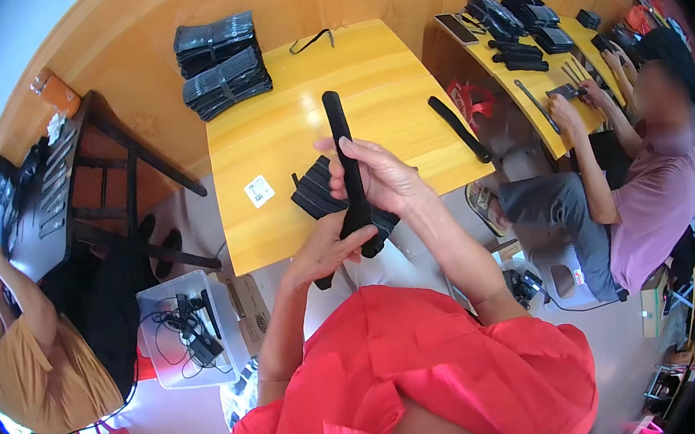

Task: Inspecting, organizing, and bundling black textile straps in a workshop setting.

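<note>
A long, slim black stick-like bundle (338, 125), thicker at its lower end, stands tilted upright over the front edge of the yellow table (301, 95). My right hand (384, 175) is closed around its middle. At the lower end, my left hand (325, 249) grips it with the thumb across the front. What the bundle is made of I cannot tell. Behind and below my hands lies a pile of flat black strips or pouches (315, 188), partly hidden. A similar black stick (459, 129) rests along the table's right edge. Left of my hands lies a small white printed card (259, 191).
Strapped stacks of black flat packs (228, 84) sit at the back left, near a thin black strap (312, 41). A clear bin (186, 331) of cables stands on the floor. Co-workers sit at a dark table (64, 179) and a second yellow table (510, 73).
</note>
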`<action>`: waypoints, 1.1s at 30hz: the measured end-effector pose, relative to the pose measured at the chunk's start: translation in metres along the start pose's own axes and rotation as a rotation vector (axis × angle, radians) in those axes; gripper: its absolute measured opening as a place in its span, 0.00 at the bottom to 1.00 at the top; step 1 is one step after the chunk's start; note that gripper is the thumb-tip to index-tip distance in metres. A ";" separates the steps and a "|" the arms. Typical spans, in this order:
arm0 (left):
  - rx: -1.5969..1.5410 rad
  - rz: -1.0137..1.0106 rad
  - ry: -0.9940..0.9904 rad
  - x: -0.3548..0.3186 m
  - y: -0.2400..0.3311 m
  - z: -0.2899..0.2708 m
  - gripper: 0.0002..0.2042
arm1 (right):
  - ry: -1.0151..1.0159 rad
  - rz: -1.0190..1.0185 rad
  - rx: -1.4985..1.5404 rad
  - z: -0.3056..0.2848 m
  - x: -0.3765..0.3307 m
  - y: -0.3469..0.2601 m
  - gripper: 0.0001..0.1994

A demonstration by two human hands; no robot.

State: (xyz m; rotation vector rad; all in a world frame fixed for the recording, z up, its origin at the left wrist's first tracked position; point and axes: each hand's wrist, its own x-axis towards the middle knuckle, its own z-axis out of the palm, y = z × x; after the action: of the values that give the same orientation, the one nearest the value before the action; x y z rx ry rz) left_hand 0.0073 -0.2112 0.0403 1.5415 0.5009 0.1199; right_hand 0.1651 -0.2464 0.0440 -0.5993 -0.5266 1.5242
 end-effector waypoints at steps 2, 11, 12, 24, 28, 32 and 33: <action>0.024 -0.025 0.064 -0.005 -0.001 0.001 0.11 | 0.084 -0.064 0.092 0.002 0.004 0.008 0.17; -0.140 0.305 0.563 -0.006 -0.007 0.039 0.11 | 0.405 -0.548 0.319 0.033 -0.021 0.018 0.15; -0.160 0.367 0.587 -0.006 -0.004 0.042 0.11 | 0.386 -0.571 0.341 0.037 -0.025 0.014 0.15; 0.155 0.564 0.530 -0.044 0.047 0.056 0.08 | 0.175 -0.746 0.345 0.082 -0.075 -0.011 0.16; -0.713 0.930 0.711 -0.072 0.066 0.009 0.15 | 0.117 -1.176 0.215 0.055 -0.092 -0.051 0.15; -0.471 1.105 0.900 -0.100 0.077 -0.043 0.17 | 0.456 -1.253 0.088 0.029 -0.116 -0.071 0.15; -0.489 1.048 0.963 -0.100 0.072 -0.045 0.16 | 0.508 -1.244 -0.048 0.026 -0.119 -0.068 0.13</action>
State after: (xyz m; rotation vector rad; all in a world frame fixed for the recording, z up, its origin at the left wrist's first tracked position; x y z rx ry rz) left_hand -0.0826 -0.2042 0.1362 1.0338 0.2966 1.7113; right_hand 0.2008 -0.3613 0.1144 -0.5004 -0.3972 0.1676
